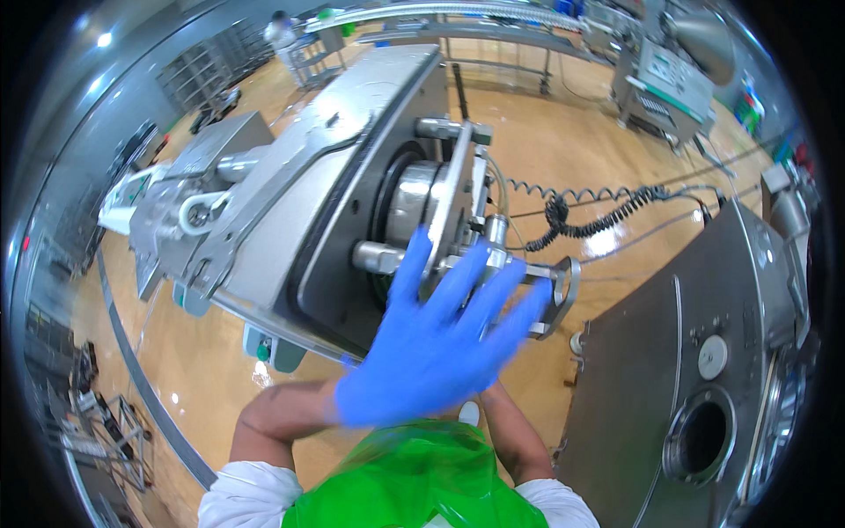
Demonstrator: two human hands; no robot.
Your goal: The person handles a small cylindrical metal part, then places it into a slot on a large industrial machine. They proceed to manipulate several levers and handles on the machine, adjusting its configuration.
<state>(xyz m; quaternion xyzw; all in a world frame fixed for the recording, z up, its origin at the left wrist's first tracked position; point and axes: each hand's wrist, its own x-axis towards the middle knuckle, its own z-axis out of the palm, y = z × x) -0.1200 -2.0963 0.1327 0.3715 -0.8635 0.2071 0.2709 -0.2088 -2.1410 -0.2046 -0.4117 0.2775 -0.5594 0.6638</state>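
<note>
My left hand, in a blue glove, is raised in front of a stainless steel machine head. Its fingers are spread and it appears to hold nothing. Past the fingertips, the machine has a round metal collar, a thick bolt-like rod and an upright metal plate. From the lower right my right forearm reaches up behind the left hand, which hides the right hand and whatever it touches. A long flat steel tool with a forked end lies along the machine's top.
On the right stands a large steel cabinet with a round opening. A black coiled cable stretches between the machines. Farther back are a conveyor, another machine with a panel and a person. The tan floor looks wet.
</note>
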